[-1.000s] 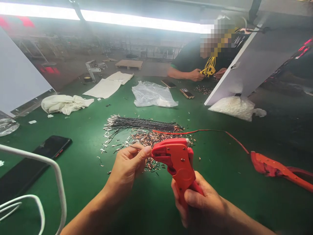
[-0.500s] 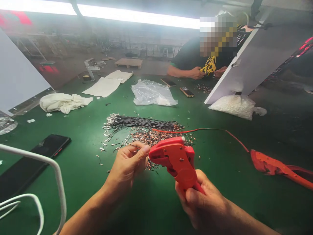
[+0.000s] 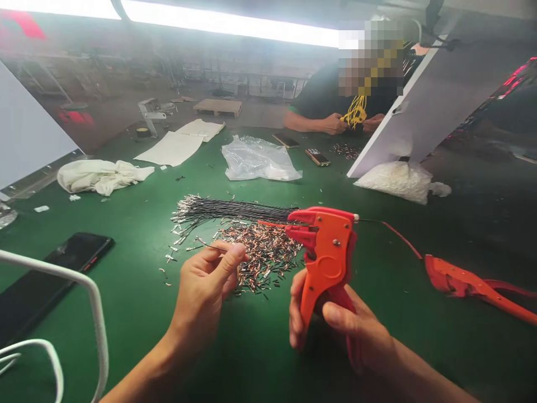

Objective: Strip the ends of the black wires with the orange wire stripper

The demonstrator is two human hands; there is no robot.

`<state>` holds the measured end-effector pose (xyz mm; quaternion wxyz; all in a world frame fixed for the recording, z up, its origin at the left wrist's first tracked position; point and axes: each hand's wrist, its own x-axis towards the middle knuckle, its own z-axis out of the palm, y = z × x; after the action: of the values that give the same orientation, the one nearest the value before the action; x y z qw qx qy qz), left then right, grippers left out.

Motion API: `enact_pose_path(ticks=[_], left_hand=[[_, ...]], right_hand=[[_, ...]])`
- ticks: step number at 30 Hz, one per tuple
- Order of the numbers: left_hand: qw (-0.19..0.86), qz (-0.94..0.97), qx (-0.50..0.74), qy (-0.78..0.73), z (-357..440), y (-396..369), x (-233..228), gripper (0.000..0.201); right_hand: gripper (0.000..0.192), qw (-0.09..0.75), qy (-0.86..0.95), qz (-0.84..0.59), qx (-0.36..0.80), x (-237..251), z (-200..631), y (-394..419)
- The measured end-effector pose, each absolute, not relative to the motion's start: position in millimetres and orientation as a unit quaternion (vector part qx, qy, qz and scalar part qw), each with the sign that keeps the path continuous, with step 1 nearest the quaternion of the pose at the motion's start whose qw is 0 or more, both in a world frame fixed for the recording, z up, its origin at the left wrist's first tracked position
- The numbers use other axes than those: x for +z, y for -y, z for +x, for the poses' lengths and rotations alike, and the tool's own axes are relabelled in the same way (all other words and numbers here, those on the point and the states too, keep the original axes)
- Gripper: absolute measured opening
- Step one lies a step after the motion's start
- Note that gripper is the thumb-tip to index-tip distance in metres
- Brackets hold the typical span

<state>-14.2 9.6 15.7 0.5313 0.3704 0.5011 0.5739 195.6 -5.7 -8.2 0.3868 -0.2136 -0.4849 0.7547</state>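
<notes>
Between thumb and fingers, my left hand (image 3: pixel 210 271) pinches a thin black wire (image 3: pixel 205 243) whose one end sticks out to the left. My right hand (image 3: pixel 335 316) is wrapped round the handles of a red wire stripper (image 3: pixel 331 246), held upright with its jaws pointing left, apart from the left hand. Behind the hands lies a heap of short wire offcuts (image 3: pixel 268 257) with copper and black bits. Just beyond it is a bundle of black wires (image 3: pixel 235 209) with metal terminals at the left end. The stripper partly hides the bundle's right end.
A second red hand tool (image 3: pixel 461 277) lies at right, near a thin red strip (image 3: pixel 400 238). Clear plastic bags (image 3: pixel 258 158), a white cloth (image 3: pixel 103 176) and a phone (image 3: pixel 62 274) lie around. Across the table, a person's hands (image 3: pixel 335 124) hold yellow cable. A white cable (image 3: pixel 98 308) curves at left.
The wire stripper has moved right and up, away from my left hand, and its handles have spread apart. My left hand has shifted slightly left, still pinching the wire.
</notes>
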Motion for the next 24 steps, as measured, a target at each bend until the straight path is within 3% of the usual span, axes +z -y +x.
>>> enact_pose_path(ticks=[5, 9, 20, 24], left_hand=[[0.549, 0.444, 0.496, -0.506, -7, 0, 15, 0.034], [0.556, 0.473, 0.463, -0.502, 2, 5, 14, 0.034], [0.616, 0.458, 0.441, -0.465, 11, 7, 5, 0.032], [0.589, 0.485, 0.453, -0.461, 12, 8, 5, 0.027]], right_hand=[[0.018, 0.492, 0.549, -0.338, 0.584, -3, 198, -4], [0.02, 0.512, 0.525, -0.318, 0.601, 2, 199, -6], [0.021, 0.405, 0.585, -0.297, 0.636, 1, 190, -1], [0.026, 0.37, 0.592, -0.299, 0.651, 0, 189, -1]])
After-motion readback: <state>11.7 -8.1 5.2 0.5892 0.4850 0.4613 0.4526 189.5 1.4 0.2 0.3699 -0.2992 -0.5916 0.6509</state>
